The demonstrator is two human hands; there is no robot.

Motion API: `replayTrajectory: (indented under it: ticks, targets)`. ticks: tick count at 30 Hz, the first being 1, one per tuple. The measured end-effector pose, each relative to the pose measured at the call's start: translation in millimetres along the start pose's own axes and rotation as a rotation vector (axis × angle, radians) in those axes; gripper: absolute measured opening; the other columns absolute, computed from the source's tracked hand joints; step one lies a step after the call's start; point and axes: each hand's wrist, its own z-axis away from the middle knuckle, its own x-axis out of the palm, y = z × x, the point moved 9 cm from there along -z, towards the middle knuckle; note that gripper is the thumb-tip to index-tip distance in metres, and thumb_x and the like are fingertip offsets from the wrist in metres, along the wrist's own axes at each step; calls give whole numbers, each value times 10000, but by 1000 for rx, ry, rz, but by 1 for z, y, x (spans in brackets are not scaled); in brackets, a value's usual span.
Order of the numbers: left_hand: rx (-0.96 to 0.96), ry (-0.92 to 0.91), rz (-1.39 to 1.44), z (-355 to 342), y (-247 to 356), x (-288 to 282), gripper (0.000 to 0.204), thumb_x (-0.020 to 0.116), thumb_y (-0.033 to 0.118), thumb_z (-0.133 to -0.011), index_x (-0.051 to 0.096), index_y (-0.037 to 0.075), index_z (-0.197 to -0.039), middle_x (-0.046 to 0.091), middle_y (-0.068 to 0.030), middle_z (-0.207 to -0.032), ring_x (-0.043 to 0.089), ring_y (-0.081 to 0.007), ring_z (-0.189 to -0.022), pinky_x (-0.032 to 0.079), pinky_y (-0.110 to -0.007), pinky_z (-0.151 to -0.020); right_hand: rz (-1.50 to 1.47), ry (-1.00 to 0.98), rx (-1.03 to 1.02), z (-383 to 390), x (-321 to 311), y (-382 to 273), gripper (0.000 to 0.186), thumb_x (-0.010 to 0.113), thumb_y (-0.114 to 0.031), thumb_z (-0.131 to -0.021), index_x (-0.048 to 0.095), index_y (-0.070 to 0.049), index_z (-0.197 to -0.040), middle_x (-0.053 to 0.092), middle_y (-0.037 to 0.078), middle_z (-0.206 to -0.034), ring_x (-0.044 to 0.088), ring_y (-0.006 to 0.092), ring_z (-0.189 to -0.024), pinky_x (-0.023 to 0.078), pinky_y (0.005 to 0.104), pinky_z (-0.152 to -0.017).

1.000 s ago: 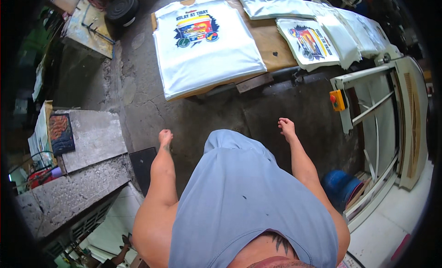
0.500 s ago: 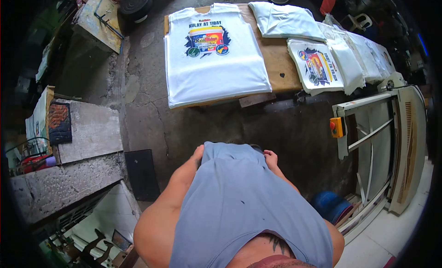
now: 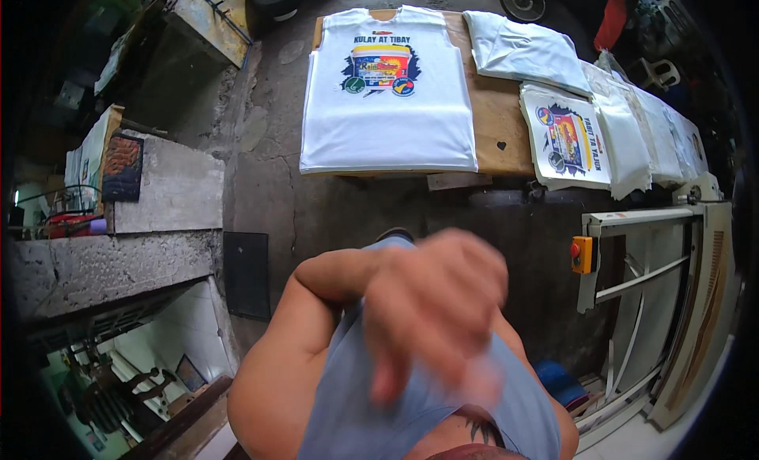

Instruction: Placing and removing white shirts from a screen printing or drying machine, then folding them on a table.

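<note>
Blurred by motion, my left hand is raised close in front of my chest, with its arm bent at the elbow. Its fingers are too smeared to tell whether they hold anything. Behind it lies my grey sleeveless shirt. My right hand is out of sight; only part of the right arm shows beside the shirt. Ahead, a printed white sleeveless shirt lies flat on a brown-topped table, apart from my hands.
Folded white cloth and a stack of printed white pieces lie on the table's right. A metal-framed machine with a red button on a yellow box stands at right. A concrete ledge is at left.
My left hand has risen from beside my lap to in front of my chest. My right hand has gone from view. The view has shifted, moving the table slightly rightward in the picture.
</note>
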Motion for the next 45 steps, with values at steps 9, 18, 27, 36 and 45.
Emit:
replayTrajectory:
  ticks: [9,18,27,36,45]
  targets:
    - [-29,496,-96,-15,-1,-19,436,469,390,-1014,720,33,-1021,337,52,-441,249,-70,-325,216,-244,-347,-17,3,14,-89,-9,89,203,603,-20,-855,690,-42,-1037,686,54,-847,621,135,-737,515,297,-628]
    - [213,-39,-343,-17,34,-146,361,554,393,-968,710,70,-929,490,-4,-577,407,-121,-430,294,-284,-392,361,156,-310,-178,-23,-20,231,607,-42,-820,726,-3,-1014,726,127,-947,669,164,-833,530,306,-758]
    - [-1095,567,-1925,371,48,-492,439,654,227,-877,546,-46,-1204,560,-273,-1234,518,-414,-1164,402,-468,-1000,182,409,-729,-87,9,-333,201,554,-134,-919,651,-14,-1048,661,88,-844,617,184,-719,504,310,-639]
    - [-1508,637,-2276,465,113,-475,458,631,312,-901,522,-35,-1178,474,-244,-1337,441,-436,-1239,363,-502,-1024,556,466,-614,-114,102,-410,488,671,-378,-856,602,25,-1121,655,220,-1121,626,353,-1052,474,414,-906]
    - [-1465,1182,-1661,487,119,-507,424,641,306,-908,607,-76,-1088,652,-262,-1027,629,-391,-938,484,-445,-814,-181,-20,-244,-132,110,-387,565,704,-347,-864,553,61,-1225,642,136,-1092,628,257,-928,519,389,-798]
